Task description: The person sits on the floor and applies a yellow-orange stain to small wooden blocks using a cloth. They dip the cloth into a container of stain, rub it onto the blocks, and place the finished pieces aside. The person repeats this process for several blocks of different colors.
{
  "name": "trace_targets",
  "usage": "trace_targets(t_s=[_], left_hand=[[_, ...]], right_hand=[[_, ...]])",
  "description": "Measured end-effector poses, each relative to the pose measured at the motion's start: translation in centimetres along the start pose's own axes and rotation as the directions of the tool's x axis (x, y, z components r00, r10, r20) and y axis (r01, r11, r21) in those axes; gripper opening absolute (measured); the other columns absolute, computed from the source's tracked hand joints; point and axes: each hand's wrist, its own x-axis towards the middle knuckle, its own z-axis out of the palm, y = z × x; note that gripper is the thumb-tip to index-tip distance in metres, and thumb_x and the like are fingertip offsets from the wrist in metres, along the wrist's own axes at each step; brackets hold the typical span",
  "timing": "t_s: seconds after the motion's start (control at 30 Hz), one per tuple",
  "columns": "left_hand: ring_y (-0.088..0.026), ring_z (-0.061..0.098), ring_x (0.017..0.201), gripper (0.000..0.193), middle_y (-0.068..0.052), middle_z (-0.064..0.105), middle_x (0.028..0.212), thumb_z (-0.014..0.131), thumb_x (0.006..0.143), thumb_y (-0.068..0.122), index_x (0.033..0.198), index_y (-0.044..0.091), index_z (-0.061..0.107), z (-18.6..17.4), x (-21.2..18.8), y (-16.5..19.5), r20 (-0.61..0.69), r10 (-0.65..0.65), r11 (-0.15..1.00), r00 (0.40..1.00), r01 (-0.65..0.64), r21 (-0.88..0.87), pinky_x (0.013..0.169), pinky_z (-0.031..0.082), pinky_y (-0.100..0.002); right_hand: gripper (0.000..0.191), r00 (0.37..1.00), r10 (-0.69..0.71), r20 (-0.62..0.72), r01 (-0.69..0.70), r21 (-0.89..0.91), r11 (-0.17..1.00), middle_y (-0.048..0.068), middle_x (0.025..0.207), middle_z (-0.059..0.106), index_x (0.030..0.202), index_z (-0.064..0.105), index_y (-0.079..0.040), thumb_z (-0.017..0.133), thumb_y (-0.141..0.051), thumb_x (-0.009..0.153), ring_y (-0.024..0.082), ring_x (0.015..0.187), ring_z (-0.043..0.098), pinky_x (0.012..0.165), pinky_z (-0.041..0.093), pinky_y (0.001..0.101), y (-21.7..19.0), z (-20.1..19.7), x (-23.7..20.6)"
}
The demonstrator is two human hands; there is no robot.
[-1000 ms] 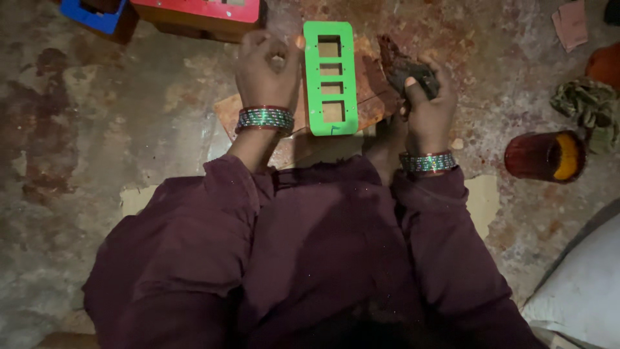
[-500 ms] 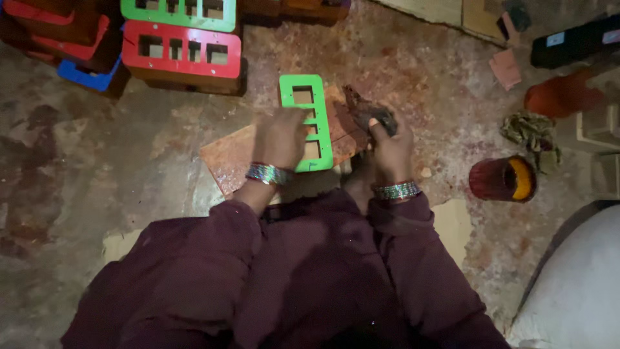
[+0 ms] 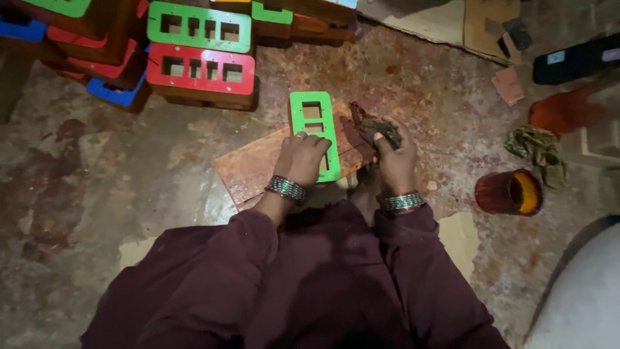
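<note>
- Two hands engaged: left hand [image 3: 302,154] fingers now pressed flat on the green frame [image 3: 314,132], previously beside it; right hand [image 3: 394,155] still clenched around a dark rag [image 3: 369,124].
- Frame: bright green, rectangular cut-outs, lying on a reddish board [image 3: 258,165] on the floor.

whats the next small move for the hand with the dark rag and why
Probably bring the right hand and its dark rag left onto the green frame, since the left hand already pins it flat on the reddish board.

Head-worn camera looks steeply down, close over the floor [image 3: 129,194].
</note>
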Motion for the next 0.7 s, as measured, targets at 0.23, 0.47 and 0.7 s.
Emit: trace_targets(t_s=[0.23, 0.47, 0.7], left_hand=[[-0.03, 0.062, 0.099, 0.024, -0.006, 0.073, 0.097, 0.06, 0.087, 0.013, 0.109, 0.015, 0.071, 0.8, -0.1, -1.1, -0.025, 0.028, 0.995, 0.999, -0.03, -0.095, 0.083, 0.051, -0.043], [-0.031, 0.06, 0.097, 0.029, -0.006, 0.069, 0.094, 0.069, 0.078, 0.011, 0.107, 0.014, 0.071, 0.7, 0.2, -1.1, 0.009, 0.02, 0.995, 1.0, -0.019, -0.093, 0.081, 0.05, -0.044], [-0.032, 0.061, 0.096, 0.019, -0.009, 0.067, 0.095, 0.076, 0.077, 0.015, 0.095, 0.01, 0.071, 0.0, 0.1, -1.3, -0.006, -0.037, 0.999, 0.999, 0.037, -0.016, 0.08, 0.051, -0.045]], right_hand=[[0.038, 0.987, -0.159, 0.018, 0.16, -0.03, 0.987, 0.005, 0.115, 0.071, 0.13, 0.066, -0.005, 0.068, 0.001, 0.092, 0.015, 0.105, 0.068, 0.092, 0.055, 0.0291, 0.1, 0.1, 0.1], [0.039, 0.998, 0.06, 0.018, -0.06, 0.043, 0.997, 0.004, 0.102, 0.07, 0.131, 0.066, -0.008, 0.069, -0.003, 0.092, 0.011, 0.07, 0.059, 0.058, 0.048, 0.0251, -0.1, 0.0, 0.0], [0.039, 0.977, -0.212, 0.005, 0.211, -0.089, 0.973, 0.006, 0.116, 0.072, 0.132, 0.067, -0.005, 0.071, -0.001, 0.094, 0.013, 0.098, 0.068, 0.083, 0.056, 0.0263, 0.7, 0.3, 0.3]])
